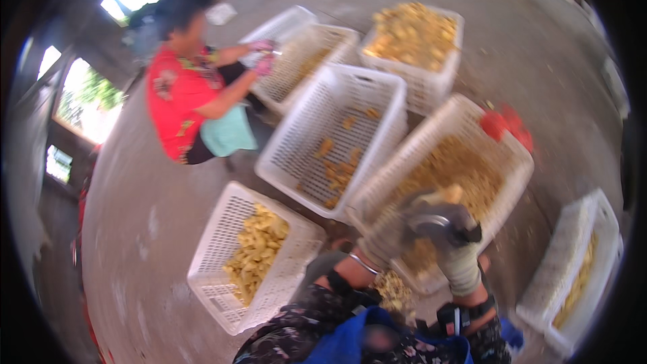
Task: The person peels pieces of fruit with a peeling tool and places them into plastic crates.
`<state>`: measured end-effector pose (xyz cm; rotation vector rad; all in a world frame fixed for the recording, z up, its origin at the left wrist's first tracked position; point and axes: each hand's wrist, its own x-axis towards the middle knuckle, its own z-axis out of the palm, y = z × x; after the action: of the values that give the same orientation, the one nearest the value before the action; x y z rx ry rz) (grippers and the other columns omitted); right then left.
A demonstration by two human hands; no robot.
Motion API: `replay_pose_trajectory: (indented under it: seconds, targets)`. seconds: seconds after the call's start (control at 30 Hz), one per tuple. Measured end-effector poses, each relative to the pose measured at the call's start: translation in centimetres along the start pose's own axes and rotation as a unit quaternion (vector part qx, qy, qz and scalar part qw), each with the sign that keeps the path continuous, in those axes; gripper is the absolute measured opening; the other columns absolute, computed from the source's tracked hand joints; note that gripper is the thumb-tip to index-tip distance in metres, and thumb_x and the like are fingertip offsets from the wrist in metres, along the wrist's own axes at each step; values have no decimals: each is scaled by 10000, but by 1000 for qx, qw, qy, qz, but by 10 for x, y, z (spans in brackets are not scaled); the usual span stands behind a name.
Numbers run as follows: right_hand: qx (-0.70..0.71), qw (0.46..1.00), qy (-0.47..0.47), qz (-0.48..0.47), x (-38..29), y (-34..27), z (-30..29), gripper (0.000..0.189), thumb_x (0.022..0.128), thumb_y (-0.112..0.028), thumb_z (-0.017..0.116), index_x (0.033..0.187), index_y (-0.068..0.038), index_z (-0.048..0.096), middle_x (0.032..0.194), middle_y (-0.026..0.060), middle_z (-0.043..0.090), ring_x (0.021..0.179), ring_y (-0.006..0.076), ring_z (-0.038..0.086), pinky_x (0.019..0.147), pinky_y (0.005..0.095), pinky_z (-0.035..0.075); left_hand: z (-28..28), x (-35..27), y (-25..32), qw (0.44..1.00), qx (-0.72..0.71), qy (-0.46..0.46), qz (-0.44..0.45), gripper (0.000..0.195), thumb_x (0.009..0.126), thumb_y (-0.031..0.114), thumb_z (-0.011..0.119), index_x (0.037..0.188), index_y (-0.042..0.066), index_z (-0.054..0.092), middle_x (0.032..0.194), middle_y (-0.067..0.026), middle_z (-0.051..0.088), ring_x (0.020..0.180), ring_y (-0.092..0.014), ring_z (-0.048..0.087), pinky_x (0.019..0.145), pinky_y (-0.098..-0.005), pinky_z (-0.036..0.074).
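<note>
My left hand and my right hand, both in grey work gloves, are close together over the near end of a white plastic crate with brown crumbly scraps and peelings in it. A curved metal tool with a dark end shows between the hands; blur hides its kind and which hand grips it. A pale yellowish piece, seemingly ginger root, sticks up at the fingertips of the gloves. Beside this crate stands another white crate with a few ginger pieces on its floor.
A white crate of peeled ginger stands at lower left, a heaped crate farther back. A co-worker in red sits at left by another crate. Red cloth or netting hangs over a crate rim; another crate stands right.
</note>
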<state>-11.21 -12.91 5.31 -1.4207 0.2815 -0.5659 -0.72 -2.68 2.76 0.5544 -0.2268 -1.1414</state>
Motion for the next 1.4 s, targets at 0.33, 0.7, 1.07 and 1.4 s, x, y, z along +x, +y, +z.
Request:
replay_pose_trajectory:
  seconds: [0.33,0.7,1.07,1.4]
  targets:
    - [-15,973,183,140,15,-7,-43,274,819,-144,617,1053,-5,649,850,50,678,631,98,612,492,196,481,8,-5,4,964,226,141,9,553,769,82,682,1273,-43,494,1150,-140,585,987,-231,618,831,-329,548]
    - [-32,971,139,194,17,0,-21,157,808,-88,728,922,-1,667,798,-3,643,734,64,564,666,240,486,-5,-10,7,847,494,104,-166,510,704,26,749,1159,-82,545,889,-92,649,765,-141,637,684,-246,530]
    - [-251,965,63,38,6,45,-29,126,731,-124,701,822,-42,675,666,115,602,596,202,593,597,333,498,-11,-5,-10,672,723,157,-36,440,675,183,794,1019,-40,633,807,-137,679,740,-223,664,701,-331,528]
    - [-304,947,39,94,13,40,-31,162,813,-94,671,942,1,645,734,47,634,651,103,599,576,282,506,-19,-10,-18,511,847,145,14,375,718,192,753,1018,9,623,813,-201,657,742,-346,661,677,-414,525]
